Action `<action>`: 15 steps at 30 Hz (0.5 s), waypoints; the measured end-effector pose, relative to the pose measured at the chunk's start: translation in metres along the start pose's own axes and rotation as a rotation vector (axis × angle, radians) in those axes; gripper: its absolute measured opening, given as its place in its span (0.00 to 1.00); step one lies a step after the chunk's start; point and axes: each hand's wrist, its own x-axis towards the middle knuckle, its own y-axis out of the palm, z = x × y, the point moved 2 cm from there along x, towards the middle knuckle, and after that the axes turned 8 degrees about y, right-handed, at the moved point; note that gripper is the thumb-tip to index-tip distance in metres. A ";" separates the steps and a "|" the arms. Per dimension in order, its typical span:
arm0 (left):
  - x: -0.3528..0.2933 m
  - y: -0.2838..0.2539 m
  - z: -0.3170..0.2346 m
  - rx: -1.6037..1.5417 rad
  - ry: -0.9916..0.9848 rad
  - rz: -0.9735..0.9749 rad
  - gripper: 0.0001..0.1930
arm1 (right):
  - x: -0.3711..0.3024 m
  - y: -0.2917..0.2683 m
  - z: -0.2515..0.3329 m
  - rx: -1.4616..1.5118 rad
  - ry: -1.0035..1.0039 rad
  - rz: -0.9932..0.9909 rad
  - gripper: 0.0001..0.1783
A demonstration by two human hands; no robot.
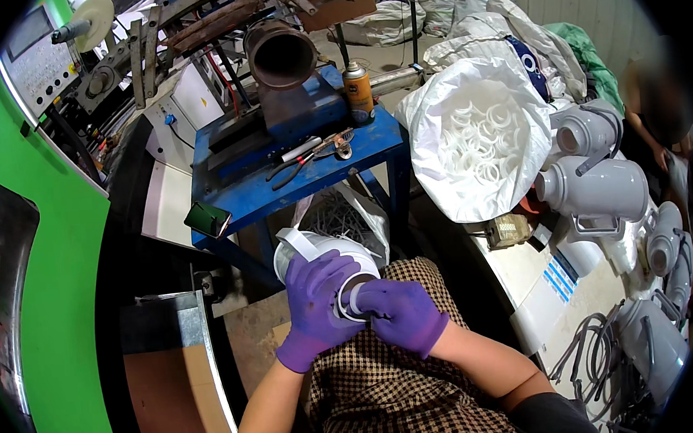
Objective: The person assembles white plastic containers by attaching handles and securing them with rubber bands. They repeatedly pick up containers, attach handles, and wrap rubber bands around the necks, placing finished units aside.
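Both my hands wear purple gloves and work over my lap. My left hand (314, 306) wraps around a white plastic jug body (301, 247) with a handle at its upper left, mouth turned toward me. My right hand (404, 314) pinches a white plastic ring (345, 302) against the jug's open rim. My checked garment lies beneath both hands.
A white sack of rings (477, 141) stands to my right. Several grey-white jugs (599, 189) are stacked further right, near another person. Ahead is a blue metal stand (312, 175) with pliers, a spray can (358, 91) and a pipe die. A green machine (57, 290) fills the left.
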 end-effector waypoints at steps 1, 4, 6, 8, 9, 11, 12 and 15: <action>0.001 0.002 -0.001 -0.002 -0.005 -0.001 0.29 | 0.001 0.004 -0.001 -0.053 -0.001 -0.009 0.17; 0.001 0.010 -0.003 -0.009 -0.002 0.020 0.31 | 0.001 0.012 -0.004 -0.258 0.110 0.088 0.15; -0.001 0.015 -0.004 0.013 -0.014 0.037 0.31 | -0.001 0.014 -0.006 -0.272 0.146 0.062 0.13; -0.004 0.019 -0.003 -0.021 -0.035 0.053 0.32 | -0.004 0.015 -0.006 -0.235 0.079 0.001 0.12; -0.006 0.019 -0.003 -0.035 -0.050 0.064 0.33 | -0.006 0.016 -0.007 -0.243 0.072 0.002 0.12; -0.010 0.022 -0.004 -0.047 -0.041 0.101 0.34 | -0.012 0.017 -0.010 -0.240 0.078 0.007 0.12; -0.011 0.023 -0.005 -0.076 -0.050 0.116 0.34 | -0.015 0.018 -0.011 -0.267 0.072 0.027 0.11; -0.013 0.029 -0.011 -0.037 0.020 0.143 0.35 | -0.026 0.020 -0.017 -0.422 0.190 0.142 0.07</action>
